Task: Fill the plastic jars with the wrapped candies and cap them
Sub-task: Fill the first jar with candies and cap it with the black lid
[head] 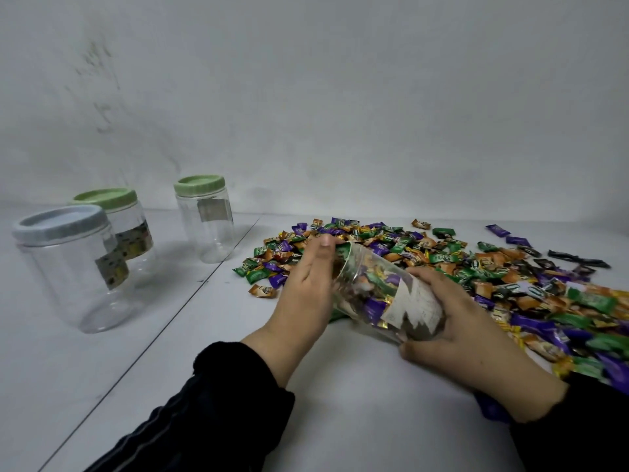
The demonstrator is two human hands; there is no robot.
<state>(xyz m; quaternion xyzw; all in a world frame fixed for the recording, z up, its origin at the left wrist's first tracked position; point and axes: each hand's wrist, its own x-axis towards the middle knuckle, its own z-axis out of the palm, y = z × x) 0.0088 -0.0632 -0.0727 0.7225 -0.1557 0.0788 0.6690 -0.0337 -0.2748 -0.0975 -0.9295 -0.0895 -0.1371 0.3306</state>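
The fingers (417,277) of the right hand (466,321) curl round the base end of an uncapped clear jar (381,294), gripping it where a torn white label sits. The jar lies tipped on its side, mouth pointing to the far left into the near edge of the candy heap, and wrapped candies show through its wall. The left hand (306,287) is at the jar's mouth with its fingers straight and close together, the palm cupped against the rim; whether it holds any candy I cannot tell.

The wrapped candies (442,264), in green, purple, orange and dark wrappers, spread over the white bench (357,403) from the middle out to the right edge, running nearer on the right side.

Well apart on the left stand three clear jars, upright and capped. The nearest has a pale blue lid (59,224); just behind it is one with a green lid (105,198); the farthest green-lidded jar (204,219) stands to their right, near the wall. All three look empty. Dark sleeves cover both forearms.
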